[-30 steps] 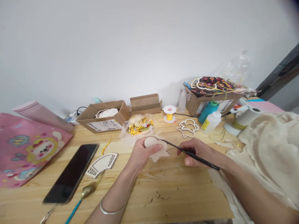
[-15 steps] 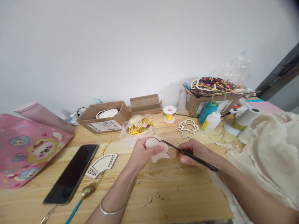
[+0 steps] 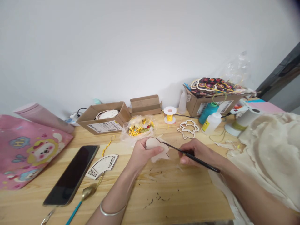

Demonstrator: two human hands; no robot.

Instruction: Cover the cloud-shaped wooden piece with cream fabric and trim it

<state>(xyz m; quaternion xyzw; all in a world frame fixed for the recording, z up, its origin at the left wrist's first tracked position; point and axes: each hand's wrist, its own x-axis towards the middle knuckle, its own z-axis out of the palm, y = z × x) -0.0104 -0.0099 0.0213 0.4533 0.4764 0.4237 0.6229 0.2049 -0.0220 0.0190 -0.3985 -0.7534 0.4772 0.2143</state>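
My left hand (image 3: 140, 154) is closed around a pale, cloud-shaped wooden cutout (image 3: 157, 149) held just above the wooden table (image 3: 178, 193). My right hand (image 3: 199, 153) pinches a thin black brush (image 3: 194, 158), with its tip touching the cutout's right edge. A silver bangle sits on my left wrist. A second, open-frame wooden cutout (image 3: 188, 128) lies flat behind my right hand.
A phone (image 3: 72, 174), a fan-shaped wooden piece (image 3: 102, 165) and a brass spoon (image 3: 87, 192) lie to the left. Cardboard boxes (image 3: 105, 120), a yellow thread spool (image 3: 170, 114), a white bottle (image 3: 211, 122), a teal spool (image 3: 208, 111) and cream fabric (image 3: 272, 156) crowd the back and right. A pink bag (image 3: 28, 150) lies far left.
The brush tip slid slightly along the cutout's right edge, and my right hand shifted a little. My left hand held the cutout nearly still.
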